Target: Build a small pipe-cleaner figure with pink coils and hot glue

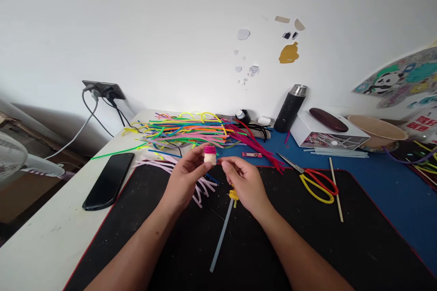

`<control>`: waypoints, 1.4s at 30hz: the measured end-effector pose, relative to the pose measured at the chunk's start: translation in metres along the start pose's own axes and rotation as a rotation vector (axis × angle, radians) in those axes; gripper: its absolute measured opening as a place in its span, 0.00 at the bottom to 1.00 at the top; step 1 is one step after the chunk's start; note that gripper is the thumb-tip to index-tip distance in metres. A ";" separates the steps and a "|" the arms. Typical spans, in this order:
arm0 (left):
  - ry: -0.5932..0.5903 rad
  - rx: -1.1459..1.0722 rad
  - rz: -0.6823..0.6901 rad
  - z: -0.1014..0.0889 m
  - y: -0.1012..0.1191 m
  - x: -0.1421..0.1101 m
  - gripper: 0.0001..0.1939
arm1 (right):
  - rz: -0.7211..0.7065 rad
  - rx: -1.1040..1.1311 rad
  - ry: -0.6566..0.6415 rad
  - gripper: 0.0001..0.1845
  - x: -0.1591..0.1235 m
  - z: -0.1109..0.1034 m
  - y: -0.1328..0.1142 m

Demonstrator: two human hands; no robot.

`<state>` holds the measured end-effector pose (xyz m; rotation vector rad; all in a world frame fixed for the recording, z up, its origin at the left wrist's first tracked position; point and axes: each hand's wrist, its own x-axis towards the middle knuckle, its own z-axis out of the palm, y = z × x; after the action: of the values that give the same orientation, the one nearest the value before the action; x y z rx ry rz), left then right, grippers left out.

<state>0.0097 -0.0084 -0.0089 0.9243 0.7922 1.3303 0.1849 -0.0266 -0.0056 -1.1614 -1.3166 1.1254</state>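
Observation:
My left hand point(184, 173) pinches a small fuzzy coil of pipe cleaner point(210, 156), cream below with a magenta band on top. Close to its right side, my right hand point(244, 179) is closed, thumb against forefinger. A thin strand seems to run from the coil to those fingertips, but what they grip is too small to make out. Below the right hand is a pale translucent stick point(221, 236) with a yellow pipe-cleaner piece point(233, 194) at its upper end. Whether the right hand touches that stick cannot be told. Pale lilac pipe cleaners point(205, 186) lie behind the left hand.
A heap of coloured pipe cleaners point(191, 129) spreads along the wall. Scissors point(319, 184) and a wooden stick point(336, 191) lie right on the black mat point(293, 245). A phone point(108, 182) rests at left. A black thermos point(290, 109) stands beside a white box point(307, 132).

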 end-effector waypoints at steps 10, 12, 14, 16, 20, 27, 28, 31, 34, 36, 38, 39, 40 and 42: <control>-0.078 -0.131 -0.218 0.004 0.005 -0.003 0.22 | -0.230 -0.241 0.171 0.13 0.003 -0.011 -0.003; -0.098 -0.113 -0.216 0.005 0.006 -0.004 0.21 | -0.254 -0.280 0.158 0.13 0.002 -0.010 -0.004; -0.121 -0.081 -0.209 0.007 0.008 -0.004 0.21 | -0.269 -0.307 0.146 0.13 0.002 -0.010 -0.004; -0.134 -0.043 -0.203 0.008 0.008 -0.005 0.22 | -0.285 -0.339 0.139 0.13 0.001 -0.010 -0.003; -0.126 -0.013 -0.192 0.009 0.008 -0.005 0.23 | -0.312 -0.401 0.132 0.13 0.001 -0.010 -0.001; -0.119 0.005 -0.192 0.008 0.010 -0.005 0.22 | -0.339 -0.477 0.115 0.13 0.001 -0.013 0.002; -0.117 0.008 -0.193 0.008 0.010 -0.005 0.22 | -0.345 -0.490 0.110 0.13 0.001 -0.013 0.003; -0.118 0.018 -0.192 0.007 0.011 -0.005 0.22 | -0.353 -0.529 0.095 0.13 0.002 -0.014 0.003; -0.127 0.032 -0.189 0.006 0.010 -0.005 0.22 | -0.358 -0.555 0.096 0.13 0.002 -0.015 0.003; -0.133 0.042 -0.187 0.004 0.009 -0.005 0.22 | -0.361 -0.567 0.095 0.13 0.002 -0.015 0.002; -0.140 0.056 -0.186 0.003 0.008 -0.005 0.23 | -0.369 -0.578 0.094 0.12 0.002 -0.015 0.001; -0.141 0.061 -0.185 0.003 0.008 -0.005 0.23 | -0.375 -0.583 0.092 0.12 0.002 -0.015 0.001; -0.140 0.066 -0.184 0.003 0.007 -0.005 0.24 | -0.382 -0.588 0.094 0.12 0.002 -0.016 0.001; -0.134 0.070 -0.183 0.002 0.007 -0.005 0.24 | -0.396 -0.596 0.094 0.11 0.002 -0.016 0.001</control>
<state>0.0085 -0.0133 -0.0018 0.9614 0.8035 1.0766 0.2009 -0.0241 -0.0051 -1.2699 -1.7739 0.3893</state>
